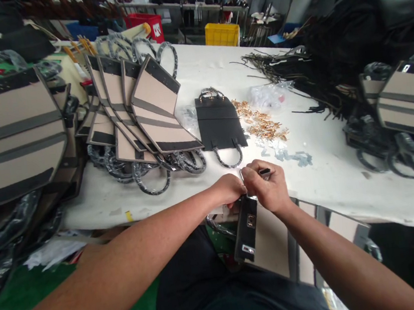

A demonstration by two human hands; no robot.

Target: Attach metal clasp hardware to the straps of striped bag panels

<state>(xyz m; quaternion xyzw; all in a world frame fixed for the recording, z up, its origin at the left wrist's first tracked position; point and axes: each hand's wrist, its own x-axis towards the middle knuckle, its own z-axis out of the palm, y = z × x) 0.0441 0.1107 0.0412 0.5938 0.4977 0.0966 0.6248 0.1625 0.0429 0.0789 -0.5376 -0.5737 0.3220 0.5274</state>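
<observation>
My left hand (230,190) is closed at the upper corner of a beige and black bag panel (273,237), its fingertips partly hidden. The panel rests over my lap against the table edge, with metal fittings (251,221) along its black strip. Right beside it, my right hand (269,185) is closed around a small hand tool (265,172) whose dark end sticks out above the fingers. A thin bright metal part shows near the thumb; the tool's exact kind is hidden by the grip. Both hands nearly touch each other over the panel's corner.
Ahead lies a black bag panel (220,123) with handles, beside a pile of gold-coloured metal fittings (263,123). Stacked beige panels with plastic-wrapped handles (159,105) fill the left; more panels (412,104) lie right. Black straps (306,72) and a yellow crate (222,34) are farther back.
</observation>
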